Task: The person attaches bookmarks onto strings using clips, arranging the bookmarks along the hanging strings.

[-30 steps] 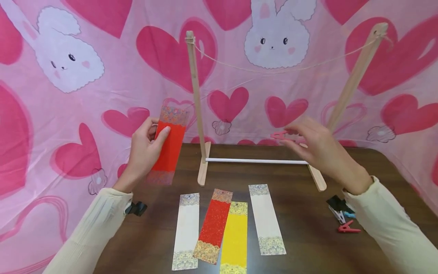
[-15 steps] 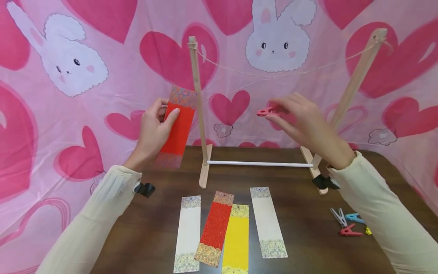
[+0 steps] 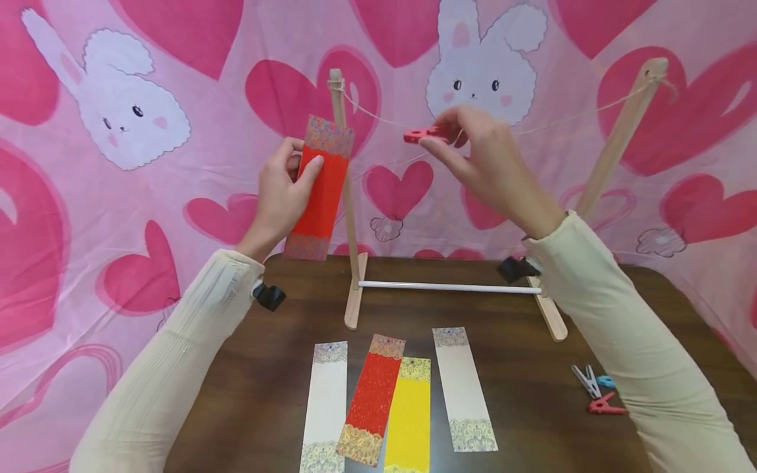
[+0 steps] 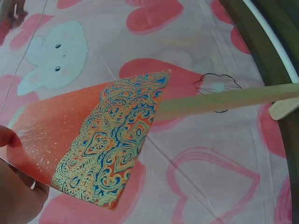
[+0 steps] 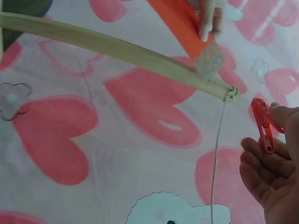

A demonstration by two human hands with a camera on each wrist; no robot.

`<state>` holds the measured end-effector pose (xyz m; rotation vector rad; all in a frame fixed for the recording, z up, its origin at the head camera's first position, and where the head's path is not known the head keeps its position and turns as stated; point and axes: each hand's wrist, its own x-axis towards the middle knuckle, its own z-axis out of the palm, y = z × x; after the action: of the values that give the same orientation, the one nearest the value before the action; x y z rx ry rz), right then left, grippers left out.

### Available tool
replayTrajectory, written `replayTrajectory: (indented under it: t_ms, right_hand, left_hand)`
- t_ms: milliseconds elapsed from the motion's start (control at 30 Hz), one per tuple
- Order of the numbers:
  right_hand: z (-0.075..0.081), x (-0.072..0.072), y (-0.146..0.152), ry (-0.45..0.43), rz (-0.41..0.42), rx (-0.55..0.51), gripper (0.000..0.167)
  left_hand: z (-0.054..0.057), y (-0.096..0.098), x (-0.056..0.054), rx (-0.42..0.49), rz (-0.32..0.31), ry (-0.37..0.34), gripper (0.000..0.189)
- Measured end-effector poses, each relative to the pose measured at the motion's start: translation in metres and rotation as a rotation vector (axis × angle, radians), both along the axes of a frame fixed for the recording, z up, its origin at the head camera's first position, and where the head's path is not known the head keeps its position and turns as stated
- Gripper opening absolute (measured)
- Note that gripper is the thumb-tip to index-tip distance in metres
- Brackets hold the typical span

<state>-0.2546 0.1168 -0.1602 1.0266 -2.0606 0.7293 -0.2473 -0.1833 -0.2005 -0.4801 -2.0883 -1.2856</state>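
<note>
My left hand (image 3: 286,187) pinches a red-orange paper strip (image 3: 324,197) by its left edge, thumb on the front face. Patterned bands cross the strip's two ends; the left wrist view shows one band (image 4: 112,140) in blue and gold close up. The strip stands nearly upright and overlaps the left wooden post (image 3: 347,217). My right hand (image 3: 487,157) pinches a red clothespin (image 3: 424,135) between thumb and fingers, level with the sagging string (image 3: 378,117). In the right wrist view the clothespin (image 5: 264,126) is beside the string's knotted end (image 5: 231,93).
Two white strips (image 3: 326,401), (image 3: 464,387), a glittery red strip (image 3: 374,394) and a yellow strip (image 3: 408,414) lie on the dark table (image 3: 260,394). A grey clothespin (image 3: 587,381), a red clothespin and a blue one lie at right. A white rod (image 3: 443,287) joins the posts' feet.
Both hands have risen. The left brings the red-orange strip up and right toward the left post; the right carries the red clothespin up and left to the string's height.
</note>
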Motion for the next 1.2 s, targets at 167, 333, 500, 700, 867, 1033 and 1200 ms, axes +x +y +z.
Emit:
replayTrajectory:
  t_ms: [167,333,500,700,867,1033,1200]
  right_hand:
    - [0.020,-0.017,-0.020,-0.096,-0.018,-0.035,0.037]
    - [0.031,-0.035,-0.040,-0.163,-0.007,-0.049,0.037]
    - [0.039,-0.043,-0.056,-0.191,0.023,-0.047,0.037]
    - [0.049,-0.051,-0.062,-0.150,0.015,-0.055,0.035]
    - [0.057,-0.061,-0.064,-0.176,0.054,-0.058,0.033]
    - [0.056,-0.071,-0.066,-0.295,0.111,-0.057,0.032]
    - [0.051,-0.081,-0.063,-0.402,0.177,-0.125,0.028]
  left_hand:
    - [0.020,0.017,0.011,0.018,-0.017,-0.005,0.020]
    - [0.031,0.026,0.011,0.065,-0.052,-0.010,0.017]
    - [0.027,0.024,-0.005,0.116,-0.083,-0.002,0.016]
    - [0.033,0.028,0.001,0.138,-0.125,-0.033,0.016]
    - [0.028,0.022,-0.011,0.161,-0.151,-0.046,0.017]
    - [0.020,0.017,-0.028,0.206,-0.189,-0.052,0.015]
    - [0.021,0.020,-0.030,0.245,-0.243,-0.071,0.013]
